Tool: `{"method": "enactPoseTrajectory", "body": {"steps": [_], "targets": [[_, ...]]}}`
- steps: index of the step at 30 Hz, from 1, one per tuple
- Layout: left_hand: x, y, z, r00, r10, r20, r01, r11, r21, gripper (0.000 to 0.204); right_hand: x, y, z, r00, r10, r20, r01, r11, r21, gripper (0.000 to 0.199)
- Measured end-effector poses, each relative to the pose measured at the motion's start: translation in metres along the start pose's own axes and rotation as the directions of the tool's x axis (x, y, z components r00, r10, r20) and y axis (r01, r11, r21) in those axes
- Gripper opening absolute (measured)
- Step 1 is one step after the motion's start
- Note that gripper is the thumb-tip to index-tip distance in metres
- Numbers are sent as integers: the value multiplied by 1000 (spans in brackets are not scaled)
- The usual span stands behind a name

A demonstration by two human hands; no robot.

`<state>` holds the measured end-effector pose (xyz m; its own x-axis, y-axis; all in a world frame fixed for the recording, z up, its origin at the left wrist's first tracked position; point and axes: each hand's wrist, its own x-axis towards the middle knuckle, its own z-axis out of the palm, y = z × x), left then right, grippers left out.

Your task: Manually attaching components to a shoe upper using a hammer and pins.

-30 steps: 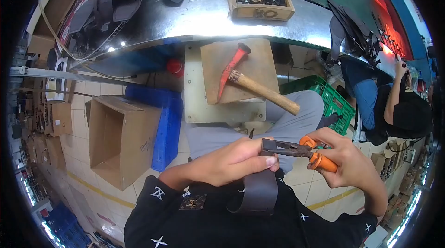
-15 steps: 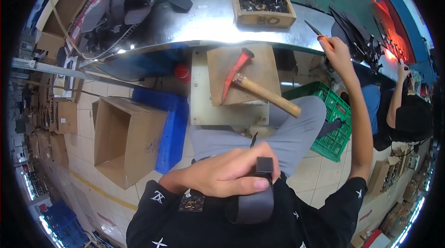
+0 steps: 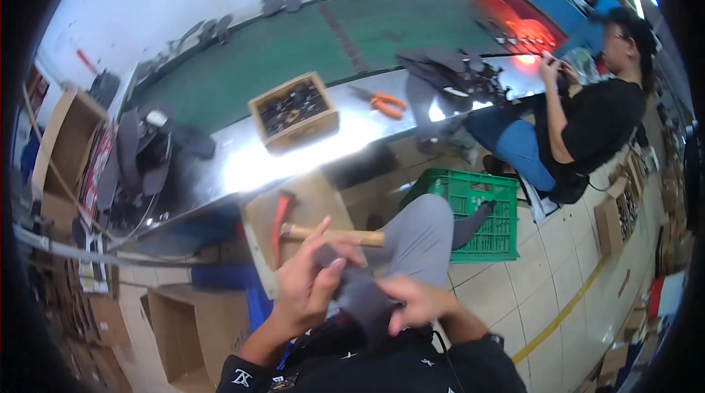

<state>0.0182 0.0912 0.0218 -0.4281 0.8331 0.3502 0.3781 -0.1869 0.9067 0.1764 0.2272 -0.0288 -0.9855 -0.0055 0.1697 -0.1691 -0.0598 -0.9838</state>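
My left hand [image 3: 305,283] is closed on one end of a dark grey flexible strip [image 3: 365,299], its thumb on top and a finger stretched upward. Blurred by motion, my right hand [image 3: 420,301] pinches the strip's edge farther down. The strip bends over above my lap. Beyond my hands a hammer [image 3: 367,237] with a red head and wooden handle lies on a brown board [image 3: 257,217], partly hidden by my left hand. Orange-handled pliers [image 3: 387,105] rest on the metal bench [image 3: 250,165].
A wooden box [image 3: 297,132] of small dark parts stands on the bench between piles of dark flat pieces [image 3: 440,70]. At my right is a green crate [image 3: 507,235]; at lower left, an open cardboard box [image 3: 194,327]. A co-worker [image 3: 587,121] sits at the far right near a red glow.
My right hand has let go of the pliers, which now lie on the bench, and has come down to the strip. My left hand has moved left and forward with it. The view has turned right.
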Motion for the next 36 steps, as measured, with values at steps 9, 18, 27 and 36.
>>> {"method": "enactPoseTrajectory", "body": {"steps": [9,18,27,36], "targets": [[59,-10,101,921,0,389,50,992,-118,67,-144,59,-116,275,58,-960,-142,990,19,39],[44,-34,68,947,-249,205,237,968,80,44,24,121,-215,410,-661,-629,-435,464,-772,57],[60,-57,35,988,131,-82,-57,799,598,80,113,9,-116,237,-459,-857,-35,877,-479,20],[-1,-1,-51,952,302,-45,-249,854,457,63,82,-11,-15,776,-567,-277,435,798,-417,51]]}}
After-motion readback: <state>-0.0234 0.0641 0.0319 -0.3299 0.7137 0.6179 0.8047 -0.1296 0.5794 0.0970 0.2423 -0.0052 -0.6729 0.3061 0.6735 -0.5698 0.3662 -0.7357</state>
